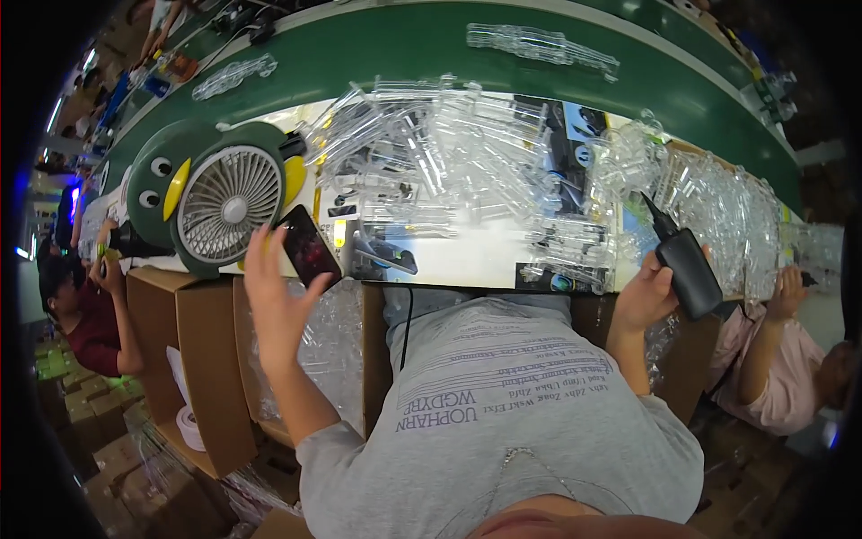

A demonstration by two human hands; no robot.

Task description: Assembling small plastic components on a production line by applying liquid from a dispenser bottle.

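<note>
Right grip point(646, 295) wraps a black bottle point(690, 274), nozzle tilted up-left, right of centre; left grip point(277, 296) is spread beside a phone point(312, 245), contact unclear, left of centre. Beyond, clear tubes point(485, 162) heap mid-frame on the surface point(453, 262); a fan point(234, 210) sits upper left. Apparently the bottle is being readied; next likely calls for freeing the left grip.

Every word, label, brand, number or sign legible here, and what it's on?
Gray shirt: several lines of purple lettering, upside down in view; wording not copied here.
Printed sheets under the clear plastic parts: fine print, too small to read.
Phone by the left hand: nothing readable on its screen.
Black bottle in the right hand: no text visible.
</note>
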